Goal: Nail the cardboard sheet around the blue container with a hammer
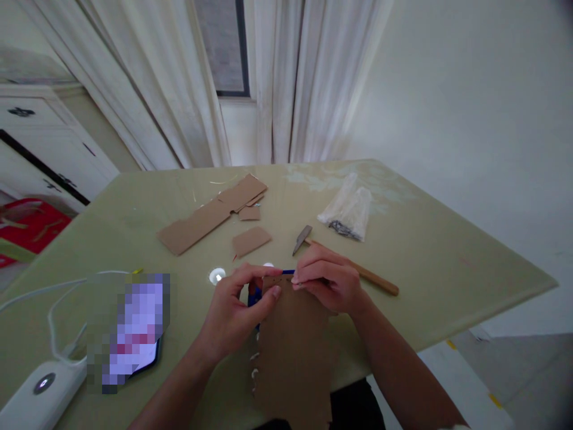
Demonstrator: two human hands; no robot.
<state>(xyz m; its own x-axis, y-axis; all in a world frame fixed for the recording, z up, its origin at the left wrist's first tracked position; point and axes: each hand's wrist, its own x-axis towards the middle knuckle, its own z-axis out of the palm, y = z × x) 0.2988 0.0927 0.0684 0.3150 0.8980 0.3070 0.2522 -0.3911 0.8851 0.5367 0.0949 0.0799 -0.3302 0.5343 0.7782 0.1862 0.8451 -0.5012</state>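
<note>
A brown cardboard piece (298,346) lies at the table's near edge, with a row of small dark holes or marks along its far edge and white loops down its left side. My left hand (239,304) grips its far left corner, thumb on top. A blue object (253,297) shows under that corner, mostly hidden. My right hand (329,278) is closed in a pinch at the far right edge of the cardboard. What sits between those fingertips is too small to make out. A hammer (373,279) with a wooden handle lies just beyond my right hand.
Cardboard strips (210,218) and a smaller cardboard piece (251,241) lie farther back. A clear plastic bag (347,209) holds dark metal bits, perhaps nails. On the left are a blurred-out phone (145,358), a white power strip (42,391) and cables. A round white object (217,276) lies by my left hand.
</note>
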